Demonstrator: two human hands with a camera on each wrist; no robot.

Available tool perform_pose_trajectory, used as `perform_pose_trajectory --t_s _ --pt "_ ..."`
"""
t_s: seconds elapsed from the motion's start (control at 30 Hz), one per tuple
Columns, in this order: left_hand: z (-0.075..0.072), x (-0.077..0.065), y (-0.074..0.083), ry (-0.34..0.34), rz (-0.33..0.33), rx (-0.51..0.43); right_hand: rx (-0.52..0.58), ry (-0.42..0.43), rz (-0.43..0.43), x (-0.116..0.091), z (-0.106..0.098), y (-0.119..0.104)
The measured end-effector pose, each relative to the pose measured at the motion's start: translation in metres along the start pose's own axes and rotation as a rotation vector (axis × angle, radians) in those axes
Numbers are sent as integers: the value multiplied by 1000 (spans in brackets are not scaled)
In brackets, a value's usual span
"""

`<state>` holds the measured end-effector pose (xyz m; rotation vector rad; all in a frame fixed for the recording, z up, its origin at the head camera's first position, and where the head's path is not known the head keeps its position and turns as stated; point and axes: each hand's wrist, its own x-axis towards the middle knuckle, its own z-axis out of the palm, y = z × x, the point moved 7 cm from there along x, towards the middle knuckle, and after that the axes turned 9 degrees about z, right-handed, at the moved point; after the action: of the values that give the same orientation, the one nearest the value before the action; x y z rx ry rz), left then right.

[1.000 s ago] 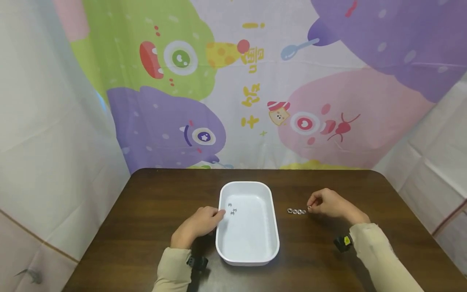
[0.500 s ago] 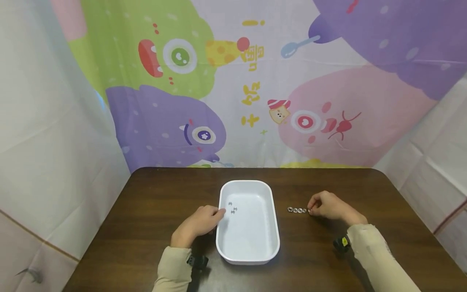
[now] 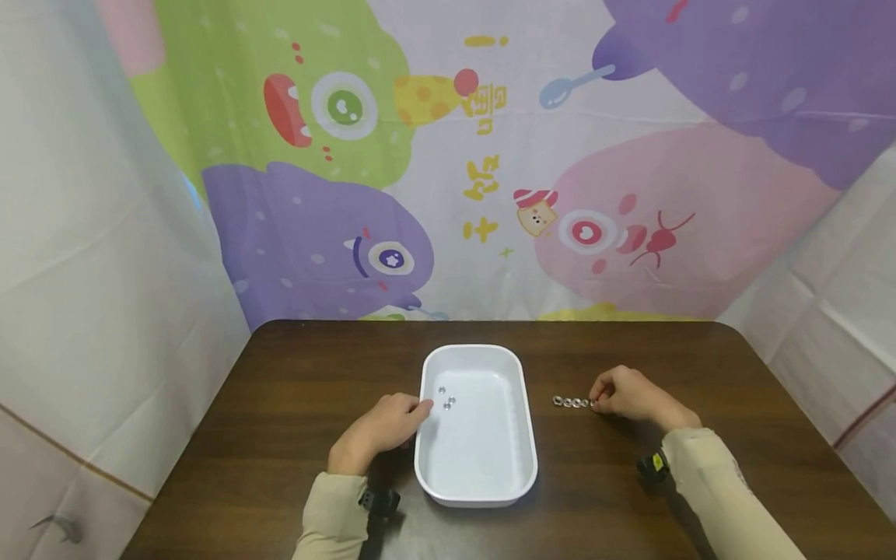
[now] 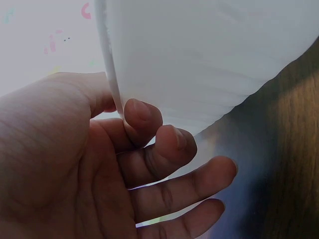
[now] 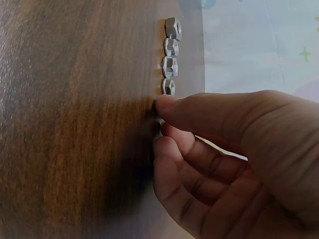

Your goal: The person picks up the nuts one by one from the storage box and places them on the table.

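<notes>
A white rectangular tray (image 3: 476, 467) stands mid-table with three small metal nuts (image 3: 447, 406) on its floor, toward the left wall. My left hand (image 3: 385, 424) grips the tray's left rim; the thumb lies over the edge and the curled fingers are against the outer wall (image 4: 199, 59). Right of the tray, several hex nuts (image 5: 170, 66) stand in a straight row. At the row's right end my right hand (image 3: 628, 395) pinches another nut (image 5: 161, 128) between thumb and fingers, close over the table. Most of that nut is hidden by the fingertips.
The dark wood table (image 3: 315, 358) has rounded far corners. Behind it hangs a cloth (image 3: 483, 288) printed with cartoon monsters, and pale cloth walls close in both sides. Black wrist cameras (image 3: 379, 502) sit at both cuffs.
My right hand has lowered slightly and brought its pinched nut up to the right end of the row. The left hand keeps its hold on the tray.
</notes>
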<state>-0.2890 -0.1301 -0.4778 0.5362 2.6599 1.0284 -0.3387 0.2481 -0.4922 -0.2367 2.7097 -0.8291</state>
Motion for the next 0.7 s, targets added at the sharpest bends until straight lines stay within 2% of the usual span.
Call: perform_pose_trajectory --t_s 0.7 --pt "0 1 -2 6 14 2 21 -17 1 1 3 0"
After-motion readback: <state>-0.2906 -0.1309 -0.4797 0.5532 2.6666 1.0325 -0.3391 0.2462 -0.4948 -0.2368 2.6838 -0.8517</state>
